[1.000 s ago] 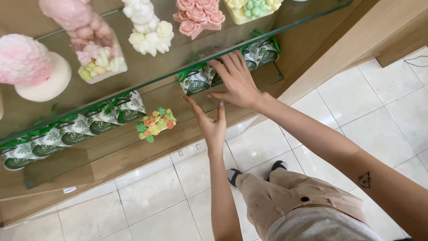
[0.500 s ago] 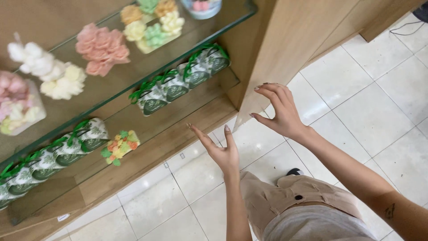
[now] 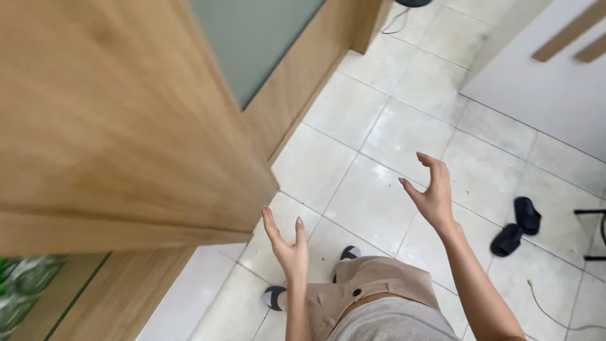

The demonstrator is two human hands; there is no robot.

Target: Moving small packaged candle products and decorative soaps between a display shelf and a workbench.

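My left hand (image 3: 287, 243) is raised in front of me with fingers apart and holds nothing; it is just below the lower corner of a wooden cabinet side panel (image 3: 113, 126). My right hand (image 3: 432, 189) hangs open in the air over the white tiled floor (image 3: 372, 132), fingers curled and empty. At the bottom left edge a green-wrapped packet (image 3: 22, 284) shows on a shelf, blurred. My beige trousers and dark shoes are below the hands.
A frosted glass door panel (image 3: 252, 38) in a wooden frame stands at the top. A pair of black slippers (image 3: 517, 227) lies on the floor at the right. A thin cord (image 3: 555, 312) trails at the bottom right near a white wall.
The view has swung right, away from the glass shelves of soaps and packets. Both hands left the shelf and now hang open over the floor.
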